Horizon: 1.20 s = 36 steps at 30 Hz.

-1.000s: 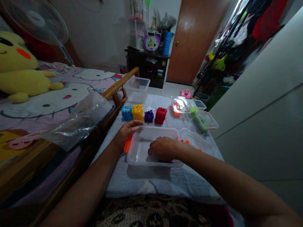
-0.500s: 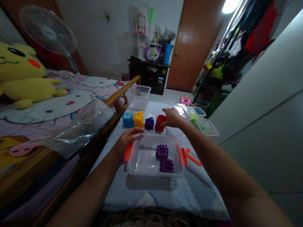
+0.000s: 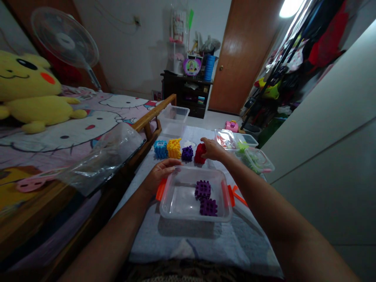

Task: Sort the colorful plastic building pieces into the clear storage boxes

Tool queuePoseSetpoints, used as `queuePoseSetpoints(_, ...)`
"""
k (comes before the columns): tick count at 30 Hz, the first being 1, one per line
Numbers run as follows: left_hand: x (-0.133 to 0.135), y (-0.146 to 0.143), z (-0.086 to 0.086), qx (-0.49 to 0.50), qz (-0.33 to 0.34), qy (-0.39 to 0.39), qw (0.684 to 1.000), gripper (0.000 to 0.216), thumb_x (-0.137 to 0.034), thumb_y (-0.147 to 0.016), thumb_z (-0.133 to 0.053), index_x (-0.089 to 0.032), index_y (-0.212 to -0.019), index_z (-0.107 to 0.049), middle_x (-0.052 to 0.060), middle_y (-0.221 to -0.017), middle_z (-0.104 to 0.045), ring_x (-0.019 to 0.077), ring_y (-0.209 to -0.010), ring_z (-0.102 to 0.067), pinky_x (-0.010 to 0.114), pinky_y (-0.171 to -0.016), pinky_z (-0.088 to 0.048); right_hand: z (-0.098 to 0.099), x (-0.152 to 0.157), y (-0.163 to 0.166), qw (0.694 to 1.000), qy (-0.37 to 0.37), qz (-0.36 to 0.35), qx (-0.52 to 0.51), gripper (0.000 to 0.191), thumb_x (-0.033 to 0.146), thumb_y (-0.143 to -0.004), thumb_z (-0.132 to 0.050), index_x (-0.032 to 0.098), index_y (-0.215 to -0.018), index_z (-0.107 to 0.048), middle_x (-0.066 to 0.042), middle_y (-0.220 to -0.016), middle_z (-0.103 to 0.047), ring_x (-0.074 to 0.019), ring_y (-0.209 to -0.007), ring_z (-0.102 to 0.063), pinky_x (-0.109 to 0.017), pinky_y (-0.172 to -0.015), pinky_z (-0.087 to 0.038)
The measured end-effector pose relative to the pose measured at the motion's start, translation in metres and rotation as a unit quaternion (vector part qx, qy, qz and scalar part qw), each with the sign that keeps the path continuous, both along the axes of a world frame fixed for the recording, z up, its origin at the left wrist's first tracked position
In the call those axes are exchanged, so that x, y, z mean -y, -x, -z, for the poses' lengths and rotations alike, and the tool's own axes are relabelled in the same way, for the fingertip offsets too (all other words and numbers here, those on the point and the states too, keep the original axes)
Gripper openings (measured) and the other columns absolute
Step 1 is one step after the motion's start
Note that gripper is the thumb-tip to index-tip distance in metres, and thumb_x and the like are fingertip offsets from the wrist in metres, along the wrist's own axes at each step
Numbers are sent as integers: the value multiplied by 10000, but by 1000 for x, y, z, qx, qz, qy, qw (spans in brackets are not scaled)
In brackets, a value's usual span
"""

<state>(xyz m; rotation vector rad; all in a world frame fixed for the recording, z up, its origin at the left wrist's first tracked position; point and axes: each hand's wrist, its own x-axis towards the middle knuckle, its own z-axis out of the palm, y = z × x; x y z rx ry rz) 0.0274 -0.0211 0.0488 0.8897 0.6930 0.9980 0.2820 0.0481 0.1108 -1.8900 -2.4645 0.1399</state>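
A clear plastic box (image 3: 179,211) with orange side latches stands in front of me, holding two purple interlocking blocks (image 3: 202,189). At its far left corner, my left hand (image 3: 161,173) grips the rim. Beyond the box, my right hand (image 3: 214,149) has its thumb and fingers around the right side of a stack of red interlocking blocks (image 3: 200,153), which still rests on the cloth. To the left of the red stack sit a smaller dark purple stack (image 3: 187,153), a yellow stack (image 3: 174,148) and a blue stack (image 3: 160,149), in a row.
Lidded clear containers (image 3: 258,158) with green pieces lie at the right. A taller clear bin (image 3: 176,117) stands at the far left of the cloth-covered table (image 3: 182,250). An orange strip (image 3: 241,198) lies beside the box. A wooden bed rail (image 3: 152,113) borders the left side.
My right hand has closed in on the red stack, its fingers coming down around it. My left hand stays on the box rim. The view has shifted slightly.
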Motion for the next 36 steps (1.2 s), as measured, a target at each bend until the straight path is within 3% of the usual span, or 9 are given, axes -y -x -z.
queuePoseSetpoints(6, -1, 1, 4, 2, 1, -8, 1000, 324, -272, -671, -825, -173, -969, -744, 45, -973, -753, 149, -798, -691, 248, -778, -535, -11, 8, -2, 999, -14, 4, -47, 655, 219, -707, -730, 130, -1309, -489, -157, -1141, -675, -264, -1014, -632, -313, -810, -460)
queuePoseSetpoints(12, -2, 2, 7, -14, -5, -12, 1000, 293, -241, -699, -794, -178, -979, -740, 51, -981, -755, 159, -804, -694, 250, -772, -526, -58, 33, 3, 996, -23, -22, -86, 489, 260, -722, -710, 151, -1183, -587, -100, -1045, -678, -211, -888, -609, -295, -755, -435)
queuePoseSetpoints(15, -1, 1, 4, -8, -3, -10, 1000, 296, -236, -682, -795, -172, -967, -744, 55, -982, -758, 159, -796, -692, 253, -770, -523, -82, 57, 11, 991, 5, -68, -116, 523, 265, -717, -710, 147, -1210, -583, -90, -1047, -674, -189, -866, -597, -288, -749, -429)
queuePoseSetpoints(18, 0, 0, 0, 2, 0, -12, 1000, 315, -255, -649, -812, -170, -945, -747, 51, -943, -761, 166, -779, -690, 268, -764, -525, -90, 84, 23, 976, 75, -145, -143, 558, 287, -716, -713, 157, -1240, -572, -88, -1106, -663, -179, -885, -595, -278, -748, -431)
queuePoseSetpoints(21, 1, -1, -2, 3, 4, -14, 1000, 333, -269, -631, -821, -171, -941, -746, 46, -913, -761, 171, -761, -687, 282, -756, -525, -81, 107, 39, 957, 156, -208, -128, 550, 308, -716, -712, 168, -1230, -575, -79, -1073, -671, -173, -847, -593, -273, -706, -426)
queuePoseSetpoints(24, 0, 0, 0, 4, 1, -14, 1000, 339, -271, -623, -829, -174, -938, -749, 39, -926, -759, 162, -773, -684, 271, -762, -520, -57, 119, 56, 948, 184, -251, -70, 490, 306, -707, -711, 149, -1159, -602, -103, -1048, -681, -190, -844, -597, -292, -704, -422)
queuePoseSetpoints(30, -3, 2, 4, -7, 1, -25, 1000, 325, -276, -666, -811, -176, -969, -746, 49, -958, -756, 161, -794, -686, 261, -766, -508, -5, 122, 76, 934, 169, -314, 27, 415, 313, -769, -675, 143, -1142, -614, -142, -1044, -691, -223, -857, -635, -322, -714, -444)
queuePoseSetpoints(36, -3, 2, 3, -14, -5, -30, 999, 322, -270, -654, -814, -174, -954, -745, 59, -986, -757, 169, -814, -691, 269, -786, -509, 6, 130, 82, 925, 134, -346, 77, 259, 255, -931, -528, 160, -1150, -629, -153, -1047, -696, -243, -903, -654, -367, -759, -467)
